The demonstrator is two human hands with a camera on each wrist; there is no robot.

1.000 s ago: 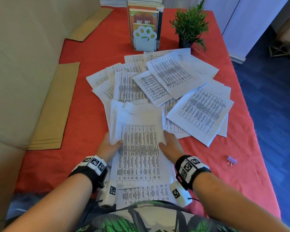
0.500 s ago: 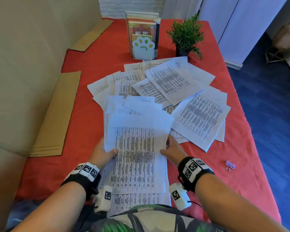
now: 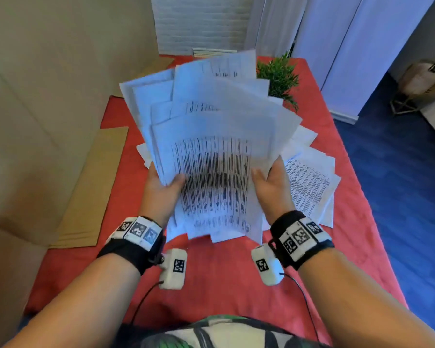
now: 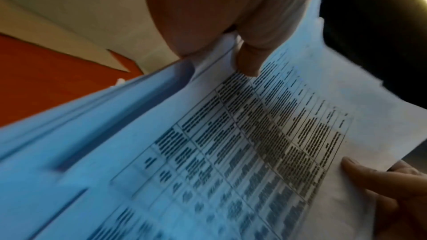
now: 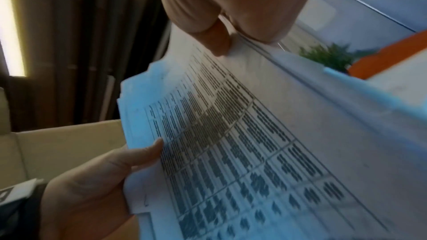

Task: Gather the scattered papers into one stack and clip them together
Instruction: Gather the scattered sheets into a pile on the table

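A fanned bundle of printed papers (image 3: 211, 146) is held up off the red table (image 3: 224, 285), tilted toward me. My left hand (image 3: 165, 184) grips its left edge with the thumb on the top sheet (image 4: 231, 152). My right hand (image 3: 269, 182) grips the right edge, its thumb on the printed sheet (image 5: 254, 143). The sheets are uneven and splay out at the top. More loose papers (image 3: 309, 187) still lie on the table under and to the right of the bundle. The clip is not in view.
A small green potted plant (image 3: 279, 76) stands at the back right, partly behind the raised sheets. Flat cardboard pieces (image 3: 93, 192) lie along the table's left side against a beige wall. The table's right edge drops to blue floor (image 3: 399, 197).
Both hands have lifted the gathered sheets from the table and tipped them upward. The bundle now hides the book holder and most of the papers behind it.
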